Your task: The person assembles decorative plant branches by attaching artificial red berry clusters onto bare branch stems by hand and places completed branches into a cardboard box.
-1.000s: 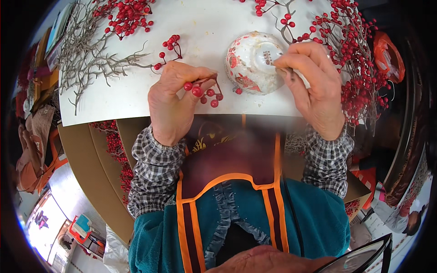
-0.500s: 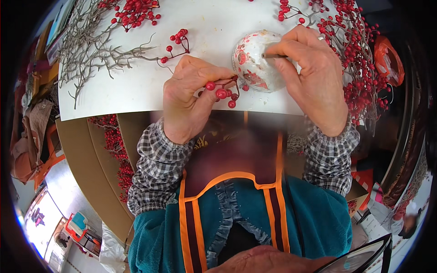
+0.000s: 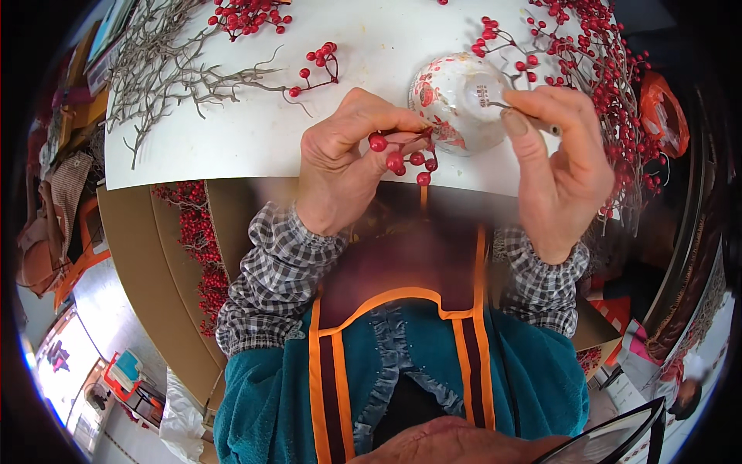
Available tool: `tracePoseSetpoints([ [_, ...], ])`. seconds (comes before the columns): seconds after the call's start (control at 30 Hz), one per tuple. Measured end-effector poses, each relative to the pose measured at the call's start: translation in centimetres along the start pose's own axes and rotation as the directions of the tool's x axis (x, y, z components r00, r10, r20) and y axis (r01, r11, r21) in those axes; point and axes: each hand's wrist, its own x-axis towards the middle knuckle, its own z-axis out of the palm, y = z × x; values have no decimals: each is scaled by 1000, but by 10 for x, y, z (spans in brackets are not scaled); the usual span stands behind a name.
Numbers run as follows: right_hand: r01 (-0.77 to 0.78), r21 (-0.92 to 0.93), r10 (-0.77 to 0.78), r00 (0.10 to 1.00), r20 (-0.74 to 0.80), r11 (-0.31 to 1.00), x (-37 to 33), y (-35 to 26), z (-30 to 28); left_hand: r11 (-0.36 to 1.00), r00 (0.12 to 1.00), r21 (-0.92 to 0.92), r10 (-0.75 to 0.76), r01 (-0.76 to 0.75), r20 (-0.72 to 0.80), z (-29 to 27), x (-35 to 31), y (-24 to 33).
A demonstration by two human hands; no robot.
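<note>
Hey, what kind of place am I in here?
Probably a small craft workroom, perhaps in a home: a white table bears bare twigs and red berry clusters, your left hand holds a berry sprig, and brown cardboard shows below.

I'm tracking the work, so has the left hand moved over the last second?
Yes, the left hand has moved right: the gap to the bowl a second ago has closed in view.

Your berry sprig (image 3: 396,161): bright red berries, dark red stem
Bowl (image 3: 452,104) before you: white, patterned in red
Your sleeves (image 3: 282,267): black-and-white check
Your apron (image 3: 390,271): maroon, orange edging
Your top (image 3: 263,402): teal
Tabletop (image 3: 232,151): white
Bare twigs (image 3: 203,87): grey-brown
Cardboard (image 3: 147,255): brown
</note>
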Motion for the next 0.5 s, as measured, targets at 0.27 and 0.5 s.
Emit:
tracePoseSetpoints([
  [0.27, 4, 64, -6, 1000, 28, 998, -19, 3, 11, 999, 1000, -43, -12, 12, -10, 14, 8, 11],
  [0.5, -47, 176, 38, 998, 51, 983, -27, 9, 13, 997, 1000, -82, -10, 11, 11, 19, 7, 8],
])
